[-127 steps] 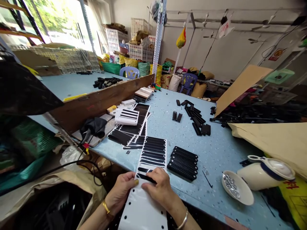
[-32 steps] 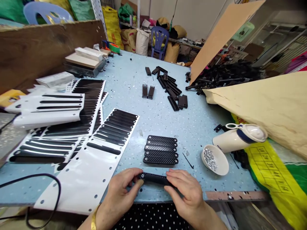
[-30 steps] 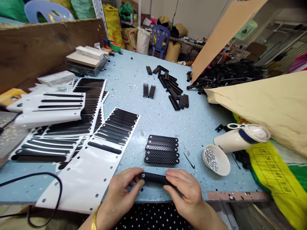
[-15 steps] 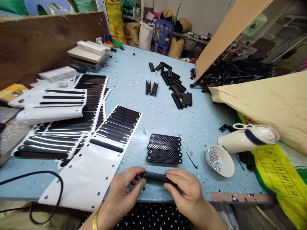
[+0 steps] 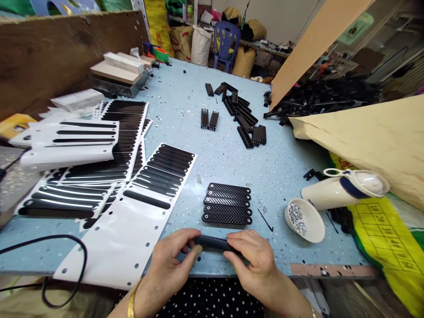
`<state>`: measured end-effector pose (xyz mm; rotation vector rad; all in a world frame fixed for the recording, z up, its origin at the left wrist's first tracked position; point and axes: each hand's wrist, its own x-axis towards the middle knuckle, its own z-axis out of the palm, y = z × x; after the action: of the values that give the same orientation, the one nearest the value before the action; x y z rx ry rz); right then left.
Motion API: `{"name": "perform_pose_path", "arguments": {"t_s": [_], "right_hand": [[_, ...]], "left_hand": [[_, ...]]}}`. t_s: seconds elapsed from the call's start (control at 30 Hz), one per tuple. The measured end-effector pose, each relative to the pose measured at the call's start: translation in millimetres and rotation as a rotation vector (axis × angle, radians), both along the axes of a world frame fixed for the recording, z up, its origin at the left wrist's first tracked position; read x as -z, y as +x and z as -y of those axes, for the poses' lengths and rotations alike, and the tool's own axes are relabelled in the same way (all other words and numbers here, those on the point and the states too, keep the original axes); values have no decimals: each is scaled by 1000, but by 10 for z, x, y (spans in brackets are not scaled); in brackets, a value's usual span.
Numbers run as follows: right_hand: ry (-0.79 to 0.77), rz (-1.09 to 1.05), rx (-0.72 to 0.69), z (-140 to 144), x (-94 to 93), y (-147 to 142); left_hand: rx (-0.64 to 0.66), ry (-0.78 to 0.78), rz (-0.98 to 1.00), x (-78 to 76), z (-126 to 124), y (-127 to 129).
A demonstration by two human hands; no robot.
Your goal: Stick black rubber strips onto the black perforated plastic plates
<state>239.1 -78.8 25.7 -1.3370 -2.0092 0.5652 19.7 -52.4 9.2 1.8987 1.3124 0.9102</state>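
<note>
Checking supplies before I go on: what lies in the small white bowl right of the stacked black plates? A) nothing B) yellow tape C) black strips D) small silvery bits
D: the white bowl beside the tipped white jug holds a heap of small silvery bits.

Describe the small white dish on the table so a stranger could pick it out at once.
Start at the pale blue table and go to its near right corner, where a white jug lies on its side. The small white dish sits just in front of that jug. It alone holds a heap of tiny silvery pieces; the black ribbed strips to its left are flat and dark.
</note>
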Motion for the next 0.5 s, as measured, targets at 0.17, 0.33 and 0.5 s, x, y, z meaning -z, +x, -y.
{"name": "perform_pose_path", "arguments": {"t_s": [0.17,0.33,0.5], "right_hand": [[14,-40,32,10,13,-17],[2,-78,63,6,6,-25],[-37,-91,61,10,46,-2]], "left_hand": [[-30,11,12,-20,9,-1],[-43,19,42,19,11,-22],[61,91,46,21,-23,-40]]}}
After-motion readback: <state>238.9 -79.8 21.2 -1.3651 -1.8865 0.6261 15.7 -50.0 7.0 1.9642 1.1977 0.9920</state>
